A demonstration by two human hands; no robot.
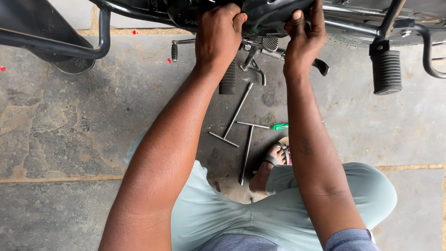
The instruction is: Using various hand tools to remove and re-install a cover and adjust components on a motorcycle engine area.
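Observation:
Both my hands reach up to the underside of a black motorcycle at the top of the head view. My left hand grips the edge of a black engine cover, fingers curled over it. My right hand holds the same cover on its right side, thumb up against the front. Under my hands hang a ribbed black footpeg and a metal lever with a spring. Two steel T-handle wrenches lie crossed on the stone floor between my arms.
A second ribbed footpeg hangs at the right. A black crash-guard tube runs at the upper left. A small green tool lies near my sandalled foot. My knees in pale green trousers fill the bottom.

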